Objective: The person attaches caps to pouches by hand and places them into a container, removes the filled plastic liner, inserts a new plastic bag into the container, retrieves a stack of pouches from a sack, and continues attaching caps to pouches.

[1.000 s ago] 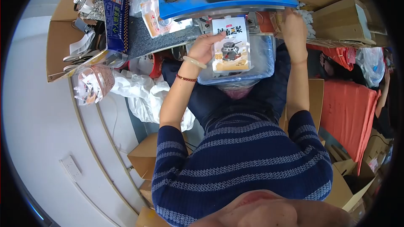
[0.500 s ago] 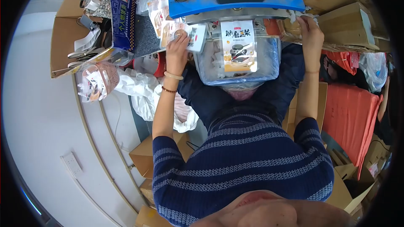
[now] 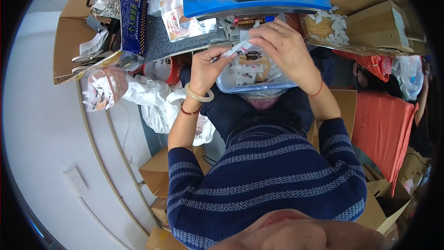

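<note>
Both my hands meet over the plastic-lined bin (image 3: 259, 88) on my lap. A white printed pouch (image 3: 239, 48), seen nearly edge-on, is between them. My left hand (image 3: 208, 67) pinches its lower left end. My right hand (image 3: 286, 48) has its fingers closed at the upper right end. Under the hands, the bin holds small white scraps and printed pieces. Above it is the blue press (image 3: 259, 7), with metal parts beneath its front edge. More printed pouches (image 3: 185, 23) lie left of the press on the grey worktop (image 3: 159, 41).
An open carton (image 3: 69, 41) with assorted items and a blue box (image 3: 132, 14) stand at the left. At the right are a cardboard tray of white pieces (image 3: 340, 30), another carton (image 3: 377, 25) and a red-covered stack (image 3: 381, 125). Part of another person (image 3: 421, 106) shows at the far right.
My left hand has moved from the pouches at the left to over the bin. My right hand has come in from the right-hand tray. The pouch that lay flat facing up is now tilted.
</note>
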A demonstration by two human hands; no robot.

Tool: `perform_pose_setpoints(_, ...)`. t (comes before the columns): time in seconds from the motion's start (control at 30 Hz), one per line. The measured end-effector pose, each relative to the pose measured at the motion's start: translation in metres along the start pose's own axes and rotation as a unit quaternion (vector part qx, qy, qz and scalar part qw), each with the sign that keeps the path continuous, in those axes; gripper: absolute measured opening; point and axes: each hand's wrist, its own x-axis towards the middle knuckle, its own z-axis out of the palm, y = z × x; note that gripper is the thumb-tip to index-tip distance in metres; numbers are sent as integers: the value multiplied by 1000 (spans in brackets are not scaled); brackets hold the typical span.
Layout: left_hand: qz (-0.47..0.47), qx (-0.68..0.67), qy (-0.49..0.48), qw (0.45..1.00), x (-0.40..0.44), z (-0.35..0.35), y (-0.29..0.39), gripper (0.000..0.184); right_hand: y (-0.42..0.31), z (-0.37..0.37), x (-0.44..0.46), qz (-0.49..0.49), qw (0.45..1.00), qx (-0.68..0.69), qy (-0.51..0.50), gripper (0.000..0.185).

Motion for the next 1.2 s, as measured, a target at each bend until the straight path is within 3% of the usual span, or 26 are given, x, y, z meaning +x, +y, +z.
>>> perform_pose_setpoints(0.03,-34,40,-62,997,0,-3,0,15,6,-6,0,6,997,-17,-71,20)
perform_pose_setpoints(0.1,-134,-52,-166,976,7,-7,-14,20,11,-9,-5,49,981,-42,-181,23)
perform_pose_setpoints(0.13,-155,-99,-201,962,9,-4,-22,21,16,-8,-8,49,982,-45,-179,23)
perform_pose_setpoints(0.17,-179,-149,-220,947,11,-2,-29,23,21,-6,-12,131,979,-25,-156,25)
perform_pose_setpoints(0.2,-205,-216,-200,934,15,5,-39,23,27,-4,-17,210,969,-4,-133,26)
perform_pose_setpoints(0.23,-231,-281,-178,914,19,15,-41,24,39,1,-25,162,975,-141,-57,23)
perform_pose_setpoints(0.3,-271,-331,-124,895,33,27,-44,25,71,-15,-46,132,958,-253,-9,22)
perform_pose_setpoints(0.33,-284,-354,-116,884,43,32,-46,25,67,-25,-43,177,929,-326,7,23)
perform_pose_setpoints(0.43,-244,-385,-88,886,53,46,-44,21,103,-46,-35,191,887,-419,21,23)
perform_pose_setpoints(0.5,-223,-371,-66,899,54,51,-50,18,171,-40,-48,169,895,-412,16,24)
perform_pose_setpoints(0.57,-223,-303,-95,921,55,41,-69,18,189,-39,-47,137,904,-405,8,25)
perform_pose_setpoints(0.63,-215,-212,-92,949,55,3,-56,21,177,-45,-44,187,905,-382,8,27)
perform_pose_setpoints(0.67,-122,-63,19,990,64,-17,-56,28,178,-48,-48,162,921,-351,50,28)
perform_pose_setpoints(0.7,-26,88,129,987,68,-33,-58,36,171,-50,-50,164,922,-349,46,28)
perform_pose_setpoints(0.73,143,241,135,951,70,-44,-58,43,159,-54,-51,160,928,-331,67,26)
perform_pose_setpoints(0.77,306,380,134,863,72,-54,-58,51,146,-59,-52,154,932,-315,89,25)
perform_pose_setpoints(0.8,288,436,63,850,63,-68,-81,58,126,-62,-52,153,932,-315,91,25)
perform_pose_setpoints(0.83,270,490,-7,829,53,-79,-103,66,102,-63,-51,224,935,-241,130,23)
perform_pose_setpoints(0.87,262,545,19,796,36,-74,-95,54,82,-61,-50,295,926,-162,168,22)
perform_pose_setpoints(0.9,253,511,43,820,32,-81,-99,49,68,-57,-53,298,926,-161,168,22)
perform_pose_setpoints(0.97,213,437,110,867,20,-73,-81,35,44,-49,-58,248,964,-1,98,20)
perform_pose_setpoints(1.0,208,434,112,869,14,-65,-77,35,34,-37,-60,221,974,-8,58,20)
perform_pose_setpoints(1.07,100,254,125,954,11,-55,-69,33,29,3,-69,208,976,57,-32,21)
perform_pose_setpoints(1.1,84,128,113,982,8,-47,-66,25,20,19,-68,221,972,79,-33,22)
perform_pose_setpoints(1.17,-2,59,70,996,-2,-27,-29,26,1,19,-46,175,978,110,-21,23)
perform_pose_setpoints(1.2,14,44,48,998,-3,-18,-18,22,-9,13,-34,134,982,135,-7,24)
